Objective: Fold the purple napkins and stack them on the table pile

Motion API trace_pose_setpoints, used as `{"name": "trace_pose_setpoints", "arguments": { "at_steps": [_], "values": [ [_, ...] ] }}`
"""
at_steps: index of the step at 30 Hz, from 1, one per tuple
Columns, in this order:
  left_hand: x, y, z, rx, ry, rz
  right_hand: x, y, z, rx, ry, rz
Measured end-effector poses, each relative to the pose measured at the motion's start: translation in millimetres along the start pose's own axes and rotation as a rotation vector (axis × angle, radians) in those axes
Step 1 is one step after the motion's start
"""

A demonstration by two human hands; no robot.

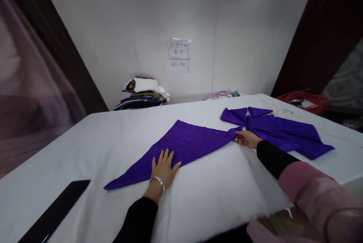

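Observation:
A purple cloth napkin [184,140], folded into a triangle, lies spread over the white table. Flat on its near edge, left of the middle, rests my left hand [165,169] with the fingers spread. My right hand [247,139] pinches the napkin's right corner, where the fabric is gathered and slightly twisted. Just beyond that hand lie several folded purple cloths [279,129], one partly hidden behind my wrist. The napkin's left corner tapers to a point on the table.
A long black flat board [56,212] lies at the left front of the white table [119,137]. Beyond the far edge are a pile of folded clothes [144,93] and a red basket [309,101]. A handwritten paper sign [179,53] hangs on the wall.

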State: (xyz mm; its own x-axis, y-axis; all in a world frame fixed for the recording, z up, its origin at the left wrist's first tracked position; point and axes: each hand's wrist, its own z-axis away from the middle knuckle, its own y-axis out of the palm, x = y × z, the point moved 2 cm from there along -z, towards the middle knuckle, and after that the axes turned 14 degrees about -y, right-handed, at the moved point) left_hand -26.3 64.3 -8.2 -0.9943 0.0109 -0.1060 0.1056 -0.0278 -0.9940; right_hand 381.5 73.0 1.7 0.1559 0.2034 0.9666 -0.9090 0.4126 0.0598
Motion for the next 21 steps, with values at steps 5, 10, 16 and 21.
{"name": "trace_pose_setpoints", "arguments": {
  "at_steps": [5, 10, 16, 21],
  "values": [
    [3, 2.5, 1, -0.024, 0.007, 0.091, 17, 22, 13, -0.001, -0.181, -0.031],
    [7, -0.2, -4, -0.091, -0.015, 0.362, 60, 92, 29, 0.109, -0.44, -0.032],
    [6, -17.3, 9, -0.107, 0.006, 1.053, 54, 235, 99, 0.348, -0.729, 0.112],
    [17, -17.8, 23, -0.008, -0.094, 1.101, 7, 300, 158, 0.765, -1.226, 0.629]
  ]
}}
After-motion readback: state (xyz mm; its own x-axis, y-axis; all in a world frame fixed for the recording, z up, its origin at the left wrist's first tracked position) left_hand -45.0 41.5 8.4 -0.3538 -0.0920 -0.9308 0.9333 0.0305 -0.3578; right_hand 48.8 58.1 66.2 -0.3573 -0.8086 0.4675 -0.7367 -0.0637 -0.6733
